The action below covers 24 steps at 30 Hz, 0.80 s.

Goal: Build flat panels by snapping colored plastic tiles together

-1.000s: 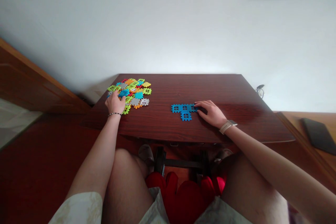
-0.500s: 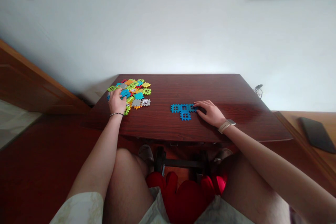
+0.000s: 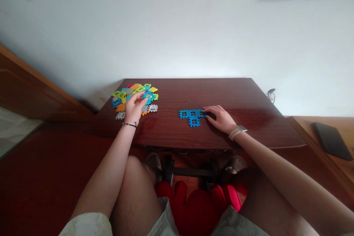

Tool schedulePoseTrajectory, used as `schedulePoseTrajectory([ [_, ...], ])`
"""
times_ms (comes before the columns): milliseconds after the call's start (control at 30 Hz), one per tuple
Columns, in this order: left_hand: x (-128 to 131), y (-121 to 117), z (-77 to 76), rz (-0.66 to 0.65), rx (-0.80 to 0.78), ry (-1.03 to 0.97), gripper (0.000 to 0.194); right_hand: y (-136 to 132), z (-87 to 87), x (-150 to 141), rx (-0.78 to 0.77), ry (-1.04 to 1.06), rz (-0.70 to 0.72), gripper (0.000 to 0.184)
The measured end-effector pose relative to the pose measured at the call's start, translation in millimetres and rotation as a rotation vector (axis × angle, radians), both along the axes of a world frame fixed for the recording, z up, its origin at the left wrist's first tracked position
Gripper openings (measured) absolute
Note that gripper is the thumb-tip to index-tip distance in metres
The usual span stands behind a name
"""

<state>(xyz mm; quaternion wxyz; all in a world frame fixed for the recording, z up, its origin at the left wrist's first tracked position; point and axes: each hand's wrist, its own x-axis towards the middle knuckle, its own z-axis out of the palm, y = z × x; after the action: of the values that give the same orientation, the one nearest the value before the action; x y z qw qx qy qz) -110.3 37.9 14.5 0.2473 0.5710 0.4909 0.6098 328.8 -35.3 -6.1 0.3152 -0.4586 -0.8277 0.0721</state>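
Between the thumb and fingers of my left hand is a blue window tile with toothed edges, lifted over the right part of a tile pile. That pile mixes green, orange, yellow, grey, white and blue interlocking tiles. Nearer the table's middle lie joined blue tiles with window cut-outs: a row of three, with one more attached below the centre one. My right hand rests at the right end of this row, thumb and fingers closed about the end tile's edge and partly covering it.
The dark wooden table stands against a white wall. A black flat device lies on the wooden surface at right. A cable hangs by the table's right side. Under the table are red plush cushioning and a dark bar.
My left hand has risen from the pile and moved right, with a blue window tile now in its fingers. My right hand and the joined blue tiles have stayed in place.
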Motion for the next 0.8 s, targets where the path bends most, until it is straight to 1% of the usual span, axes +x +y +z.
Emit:
schedulePoseTrajectory([
  [67, 18.5, -13.8, 8.3, -0.096, -0.015, -0.002, 0.052, -0.2, 0.4, -0.1, -0.001, -0.002, -0.003, 0.024],
  [167, 43.6, -33.5, 17.3, -0.204, -0.056, 0.027, 0.049, -0.4, 0.8, -0.1, -0.004, 0.001, -0.005, 0.024],
  [267, 64.1, -47.9, 21.2, -0.33, -0.083, 0.068, 0.045, 0.1, 0.2, 0.2, -0.008, 0.007, 0.0, 0.024],
  [367, 78.6, -55.1, 21.1, -0.423, -0.084, 0.116, 0.041, 0.9, -0.9, 0.4, -0.007, 0.014, 0.004, 0.025],
  [533, 87.8, -55.2, 15.4, -0.549, -0.082, 0.223, 0.038, 1.1, -1.1, 0.0, -0.001, 0.019, 0.003, 0.025],
  [667, 88.1, -50.7, 6.9, -0.616, -0.131, 0.246, 0.04, 0.9, -0.8, -0.4, 0.002, 0.02, 0.003, 0.024],
  [800, 90.6, -49.1, 1.3, -0.66, -0.105, 0.324, 0.038, 1.0, -1.0, -0.7, -0.003, 0.017, 0.003, 0.025],
])
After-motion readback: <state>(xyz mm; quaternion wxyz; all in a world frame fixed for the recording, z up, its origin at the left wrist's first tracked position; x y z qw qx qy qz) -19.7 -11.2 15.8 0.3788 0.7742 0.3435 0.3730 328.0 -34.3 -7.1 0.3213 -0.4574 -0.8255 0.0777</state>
